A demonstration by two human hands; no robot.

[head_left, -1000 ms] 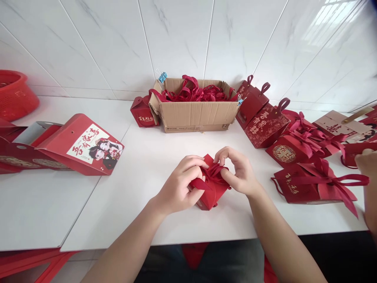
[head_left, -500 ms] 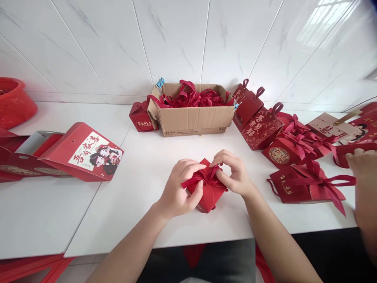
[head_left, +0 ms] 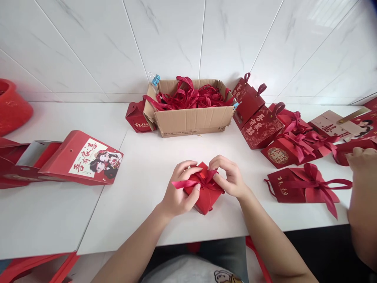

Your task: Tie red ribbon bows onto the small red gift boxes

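My right hand [head_left: 231, 182] pinches the ribbon [head_left: 185, 183]; my left hand [head_left: 174, 198], thumb and fingers apart, likely steadies the box [head_left: 204, 201].

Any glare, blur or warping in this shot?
Head view: pale, striped glare on the wall at upper right; dark top right corner; soft, faint shadows on the table; the other person's hand slightly blurred; seemingly some wide-angle stretching near the edges.

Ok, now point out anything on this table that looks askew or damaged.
The cardboard carton looks battered: its left end splays outward beside the small red box, with ribbon draped over it. The blue binder clips may be bracing its corners.
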